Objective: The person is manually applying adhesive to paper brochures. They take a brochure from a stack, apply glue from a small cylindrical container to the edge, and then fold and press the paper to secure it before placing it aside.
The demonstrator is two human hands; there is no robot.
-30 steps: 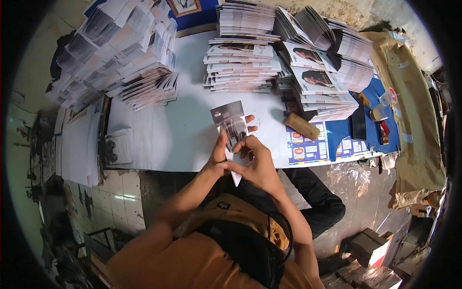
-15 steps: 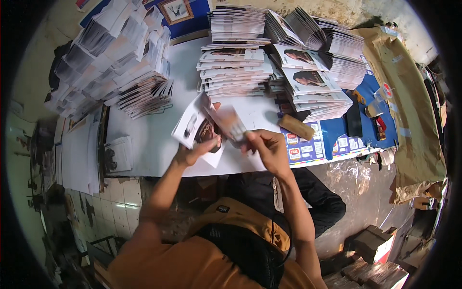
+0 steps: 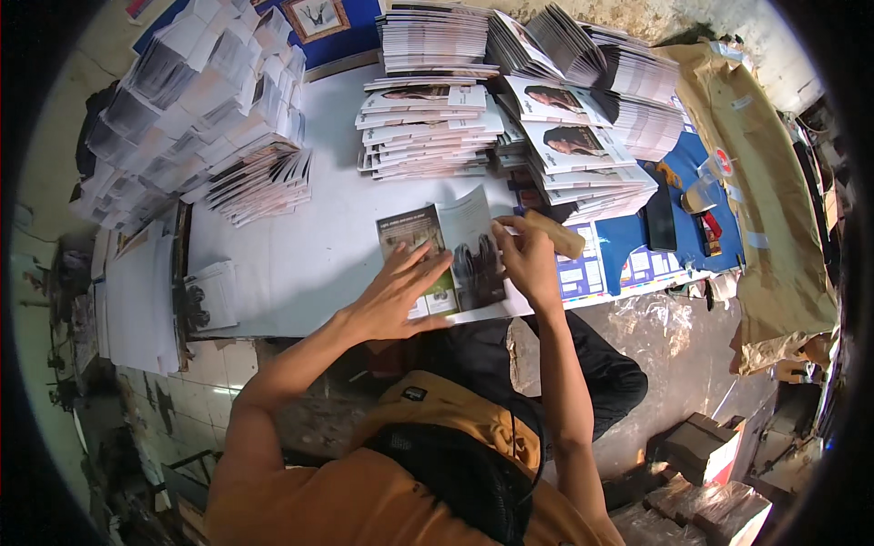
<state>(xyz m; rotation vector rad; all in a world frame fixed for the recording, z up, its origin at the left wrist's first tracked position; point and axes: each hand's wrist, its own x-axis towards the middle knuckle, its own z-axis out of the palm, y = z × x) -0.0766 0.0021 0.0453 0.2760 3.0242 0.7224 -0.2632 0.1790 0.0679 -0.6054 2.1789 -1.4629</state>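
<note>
The left hand (image 3: 393,293) lies flat, fingers spread open, on a folded leaflet (image 3: 446,250) that rests on the white table (image 3: 300,246) near its front edge. The palm presses the leaflet's left panel; the fingertips reach toward the fold. The right hand (image 3: 528,259) sits on the leaflet's right side, fingers curled around a wooden block (image 3: 555,234) held at the leaflet's right edge. The block points away toward the right, over a sheet of printed labels (image 3: 583,273) that lies at the front right of the table. The leaflet's right panel lifts slightly off the table at its far edge; the left panel is dark at the top and pale lower down.

Behind the leaflet, toward the far edge, stands a stack of leaflets (image 3: 428,127), squared but uneven. To its right a second stack (image 3: 574,146) fans out, with portraits showing on the top covers. At the far left corner a large heap of folded sheets (image 3: 200,109) slumps toward the middle of the table. Off the left edge lies a pile of white sheets (image 3: 137,300), with a small booklet (image 3: 211,296) just beside it at the table's front left corner. On the blue cloth (image 3: 692,164) at the right lie a black case (image 3: 660,218) and a roll of tape (image 3: 701,194). Brown paper (image 3: 765,182) covers the far right.
</note>
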